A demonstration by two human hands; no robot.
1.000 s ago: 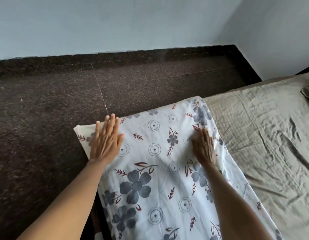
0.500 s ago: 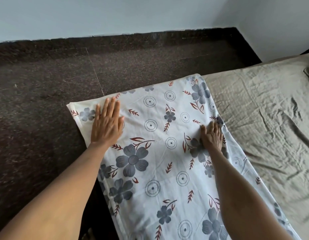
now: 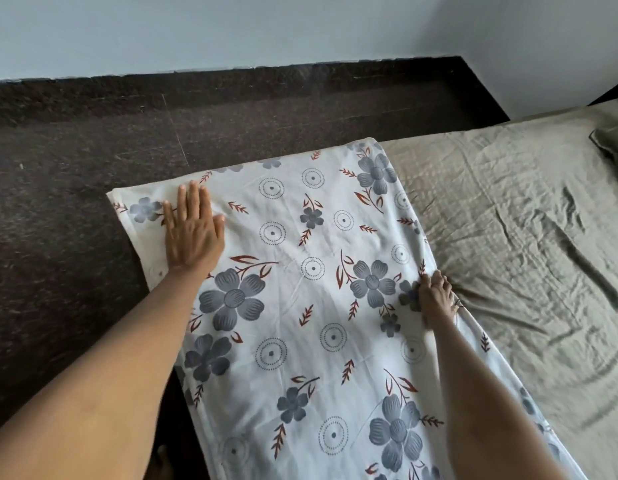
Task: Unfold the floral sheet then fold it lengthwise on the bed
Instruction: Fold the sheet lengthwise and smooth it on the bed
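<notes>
The floral sheet (image 3: 300, 306), white with grey-blue flowers and red leaves, lies as a long folded strip along the left edge of the bed (image 3: 508, 237). Its far left corner overhangs the bed's edge above the floor. My left hand (image 3: 191, 230) rests flat, palm down, on the sheet near that far left corner, fingers together. My right hand (image 3: 435, 296) presses on the sheet's right edge, where the fingers curl over the edge against the olive bedsheet. Whether those fingers pinch the cloth is unclear.
The bed is covered with a wrinkled olive bedsheet, and a matching pillow (image 3: 612, 143) lies at the far right. Dark speckled floor (image 3: 75, 271) runs along the left side and beyond the bed. Pale blue walls (image 3: 231, 29) meet in a corner behind.
My right hand has slid back toward me and to the right, reaching the sheet's right edge. My left hand stays flat near the far left corner.
</notes>
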